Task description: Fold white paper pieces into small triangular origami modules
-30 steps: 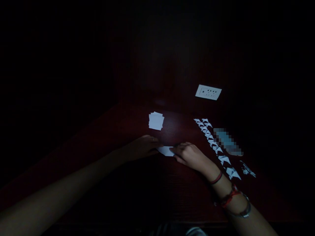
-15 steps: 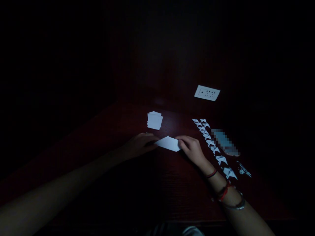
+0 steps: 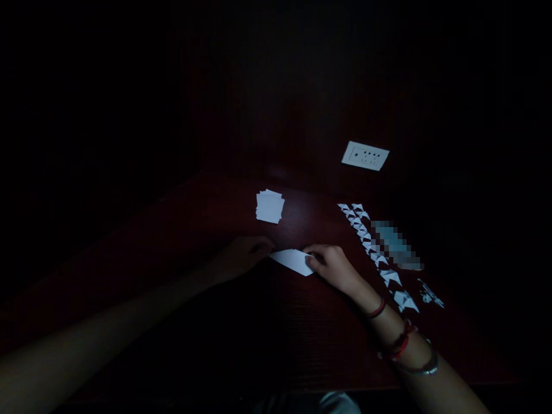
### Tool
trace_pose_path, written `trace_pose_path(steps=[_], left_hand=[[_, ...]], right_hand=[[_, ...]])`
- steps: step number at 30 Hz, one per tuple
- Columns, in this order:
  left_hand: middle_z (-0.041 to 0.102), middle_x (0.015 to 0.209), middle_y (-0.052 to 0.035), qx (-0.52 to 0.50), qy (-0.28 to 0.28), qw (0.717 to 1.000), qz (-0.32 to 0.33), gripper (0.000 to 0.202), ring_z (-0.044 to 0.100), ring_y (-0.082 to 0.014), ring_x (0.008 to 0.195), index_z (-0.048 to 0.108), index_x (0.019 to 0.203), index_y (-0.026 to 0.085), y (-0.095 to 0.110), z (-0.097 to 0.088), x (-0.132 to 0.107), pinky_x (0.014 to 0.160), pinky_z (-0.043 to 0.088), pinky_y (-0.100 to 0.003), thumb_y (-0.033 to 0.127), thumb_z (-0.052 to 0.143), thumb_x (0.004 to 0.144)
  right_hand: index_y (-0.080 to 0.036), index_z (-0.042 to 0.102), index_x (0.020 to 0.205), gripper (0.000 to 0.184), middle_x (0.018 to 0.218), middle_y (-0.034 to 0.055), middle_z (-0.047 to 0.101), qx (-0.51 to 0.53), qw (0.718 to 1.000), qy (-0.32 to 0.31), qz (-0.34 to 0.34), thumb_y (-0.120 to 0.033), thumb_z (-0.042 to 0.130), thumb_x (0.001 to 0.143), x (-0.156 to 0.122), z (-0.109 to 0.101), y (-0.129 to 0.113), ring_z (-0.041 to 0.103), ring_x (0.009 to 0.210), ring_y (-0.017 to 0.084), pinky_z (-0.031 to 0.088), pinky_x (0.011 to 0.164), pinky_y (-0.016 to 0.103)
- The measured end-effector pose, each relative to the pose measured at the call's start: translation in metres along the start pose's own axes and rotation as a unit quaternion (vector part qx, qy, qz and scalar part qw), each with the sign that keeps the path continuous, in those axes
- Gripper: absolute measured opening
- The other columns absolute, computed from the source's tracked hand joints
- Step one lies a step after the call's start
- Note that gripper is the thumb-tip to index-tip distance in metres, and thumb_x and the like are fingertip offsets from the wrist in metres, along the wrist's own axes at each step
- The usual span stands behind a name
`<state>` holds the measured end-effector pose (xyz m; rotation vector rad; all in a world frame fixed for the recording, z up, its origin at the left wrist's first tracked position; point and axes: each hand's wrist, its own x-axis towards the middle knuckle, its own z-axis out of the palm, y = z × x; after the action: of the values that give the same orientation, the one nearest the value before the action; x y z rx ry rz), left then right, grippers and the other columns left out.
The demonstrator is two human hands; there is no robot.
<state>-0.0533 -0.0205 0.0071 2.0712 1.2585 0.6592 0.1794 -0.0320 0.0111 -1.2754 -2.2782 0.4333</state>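
Observation:
A white sheet of folded paper (image 3: 292, 260), kite-shaped with a point toward the left, is between my hands over the dark red table (image 3: 319, 322). My left hand (image 3: 248, 253) is in shadow, its fingertips pinching the paper's left point. At the paper's right end, my right hand (image 3: 332, 264) grips it between thumb and fingers; the other fingers are curled. Bracelets circle my right wrist. Beyond the paper lies a stack of white paper squares (image 3: 269, 207).
Rows of small folded paper pieces (image 3: 366, 238) run along the right side. Beside them lies a blurred flat object (image 3: 397, 244), with a small white-and-dark item (image 3: 430, 294) nearer me. A socket plate (image 3: 365, 156) is on the back wall. The surroundings are very dark.
Both hands and the folded paper sit slightly lower in view. My right hand has shifted its hold inward, with the thumb now lying over the paper's right part.

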Motion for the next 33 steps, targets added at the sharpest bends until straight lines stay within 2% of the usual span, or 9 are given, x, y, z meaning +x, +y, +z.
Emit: trace_pose_path(steps=[5,9,13,20,23,28,33], left_hand=[[0.061,0.089,0.0008,0.071,0.011,0.996,0.055,0.024,0.055,-0.0160,0.083,0.058,0.096,0.021,-0.009,0.008,0.002,0.074,0.040,-0.025,0.031,0.054,0.074],[0.060,0.088,-0.0002,0.112,0.021,0.989,0.091,0.021,0.053,-0.0163,0.082,0.059,0.091,0.021,-0.009,0.011,-0.001,0.074,0.039,-0.028,0.035,0.048,0.080],[0.056,0.088,-0.0015,0.166,0.029,0.982,0.089,0.026,0.050,-0.0196,0.084,0.058,0.086,0.020,-0.007,0.016,-0.004,0.074,0.037,-0.033,0.042,0.058,0.072],[0.053,0.089,-0.0028,0.166,0.022,0.984,0.066,0.021,0.048,-0.0208,0.085,0.060,0.082,0.019,-0.004,0.023,-0.003,0.075,0.036,-0.034,0.034,0.062,0.067],[0.054,0.089,-0.0028,0.158,0.019,0.985,0.063,0.020,0.048,-0.0208,0.086,0.060,0.082,0.019,0.002,0.022,-0.003,0.075,0.036,-0.034,0.031,0.063,0.066],[0.054,0.090,-0.0032,0.151,0.007,0.987,0.057,0.019,0.048,-0.0205,0.086,0.059,0.082,0.017,0.008,0.020,-0.004,0.074,0.036,-0.033,0.028,0.062,0.066],[0.054,0.090,-0.0023,0.143,0.004,0.987,0.076,0.019,0.049,-0.0196,0.085,0.058,0.083,0.018,0.004,0.021,-0.002,0.074,0.036,-0.032,0.026,0.062,0.066]], right_hand=[[-0.016,0.063,0.089,0.019,0.085,0.0034,0.061,-0.001,0.999,-0.044,-0.032,-0.014,0.058,0.070,0.000,0.001,-0.002,0.055,0.076,0.013,0.043,0.071,0.024],[-0.016,0.059,0.100,0.030,0.091,0.0050,0.057,0.005,0.998,-0.049,-0.043,-0.016,0.060,0.070,0.000,0.001,-0.006,0.054,0.082,0.014,0.043,0.075,0.026],[-0.015,0.056,0.107,0.033,0.094,0.0066,0.056,0.011,0.996,-0.057,-0.067,-0.022,0.057,0.074,-0.001,0.004,-0.010,0.053,0.085,0.015,0.043,0.078,0.028],[-0.014,0.055,0.109,0.031,0.093,0.0070,0.054,0.006,0.994,-0.055,-0.096,-0.023,0.053,0.079,0.004,0.016,-0.015,0.051,0.086,0.014,0.042,0.080,0.026],[-0.014,0.057,0.103,0.025,0.090,0.0062,0.054,0.009,0.993,-0.057,-0.103,-0.019,0.052,0.079,0.008,0.018,-0.015,0.051,0.083,0.013,0.042,0.077,0.025],[-0.014,0.060,0.083,0.009,0.081,0.0035,0.053,0.017,0.993,-0.061,-0.101,-0.012,0.055,0.076,0.012,0.018,-0.014,0.050,0.076,0.011,0.041,0.069,0.022],[-0.014,0.058,0.083,0.014,0.079,0.0021,0.053,0.026,0.993,-0.051,-0.098,-0.008,0.058,0.070,0.014,0.018,-0.015,0.050,0.072,0.011,0.040,0.067,0.021]])
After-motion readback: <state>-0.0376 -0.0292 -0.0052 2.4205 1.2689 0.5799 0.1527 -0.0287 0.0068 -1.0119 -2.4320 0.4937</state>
